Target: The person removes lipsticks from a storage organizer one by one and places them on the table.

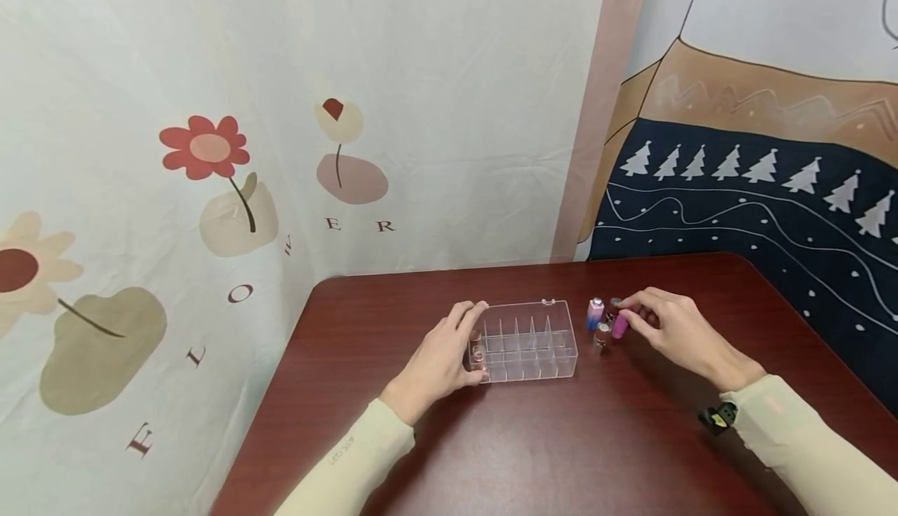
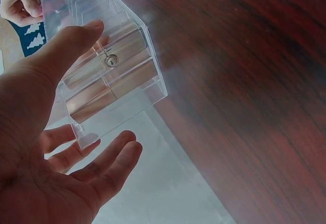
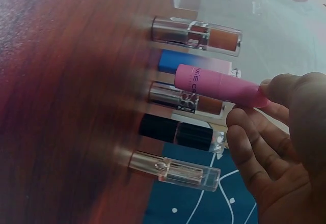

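Observation:
My left hand [image 1: 436, 360] holds the left end of a clear compartment box [image 1: 529, 376], thumb on the near side and fingers on the far side. In the left wrist view, lipsticks, one a rosy-gold tube [image 2: 89, 102], sit in the end column of the box. With thumb and fingertips my right hand [image 1: 677, 337] pinches a pink lipstick tube [image 3: 219, 85], lifted off the table. Around it stand a blue-and-pink lipstick [image 1: 595, 313], a clear-capped brown lipstick [image 1: 601, 335], another brown one [image 3: 173, 96], a black tube [image 3: 175, 132] and a gold, clear-capped tube [image 3: 173, 170].
The dark red wooden table [image 1: 505, 454] carries the box and the tubes. Behind it hangs a pale cloth [image 1: 449, 111] with printed flowers, and to the right a navy cloth [image 1: 758, 204] with white trees. A dark wristband [image 1: 719, 418] shows at the right cuff.

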Tool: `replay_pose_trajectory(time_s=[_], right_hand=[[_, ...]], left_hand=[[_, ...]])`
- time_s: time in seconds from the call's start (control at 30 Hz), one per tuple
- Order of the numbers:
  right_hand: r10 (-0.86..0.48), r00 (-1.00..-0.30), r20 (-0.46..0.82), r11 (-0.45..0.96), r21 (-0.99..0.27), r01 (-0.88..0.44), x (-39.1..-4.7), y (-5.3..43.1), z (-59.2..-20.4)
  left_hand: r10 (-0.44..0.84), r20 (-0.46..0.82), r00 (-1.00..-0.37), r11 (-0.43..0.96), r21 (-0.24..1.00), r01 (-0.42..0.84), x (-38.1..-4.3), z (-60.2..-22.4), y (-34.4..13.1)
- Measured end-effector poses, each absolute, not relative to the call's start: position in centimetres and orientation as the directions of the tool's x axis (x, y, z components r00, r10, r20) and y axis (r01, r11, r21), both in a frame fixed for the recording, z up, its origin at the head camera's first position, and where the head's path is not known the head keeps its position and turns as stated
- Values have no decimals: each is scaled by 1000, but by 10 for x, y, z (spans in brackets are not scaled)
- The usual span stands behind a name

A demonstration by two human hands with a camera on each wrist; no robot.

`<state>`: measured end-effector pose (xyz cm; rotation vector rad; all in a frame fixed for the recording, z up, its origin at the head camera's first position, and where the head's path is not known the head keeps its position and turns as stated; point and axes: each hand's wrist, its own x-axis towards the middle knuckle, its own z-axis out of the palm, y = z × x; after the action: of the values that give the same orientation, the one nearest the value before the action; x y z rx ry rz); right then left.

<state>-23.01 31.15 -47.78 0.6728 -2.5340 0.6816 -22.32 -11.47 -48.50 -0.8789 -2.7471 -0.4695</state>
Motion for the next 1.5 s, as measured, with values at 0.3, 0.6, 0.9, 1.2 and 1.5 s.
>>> replay_pose_trajectory(time_s=[0.3,0.6,0.9,1.2,1.5], right_hand=[[-342,-790,509,763,-340,-550,-232,313,-485],[-347,-792,502,769,-332,-547,-232,315,-489],[-347,-799,491,766,-343,-543,-233,316,-492],[-357,-804,476,765,-346,-544,-233,316,-493],[-360,-797,484,762,-340,-551,-234,317,-494]], left_hand=[[526,300,-796,769,232,596,-224,-485,-115],[526,295,-798,768,238,594,-224,-485,-115],[526,295,-798,771,231,594,-224,-485,-115],[530,298,-794,768,228,598,-224,-485,-115],[529,301,-794,768,228,598,-224,-485,-115]])
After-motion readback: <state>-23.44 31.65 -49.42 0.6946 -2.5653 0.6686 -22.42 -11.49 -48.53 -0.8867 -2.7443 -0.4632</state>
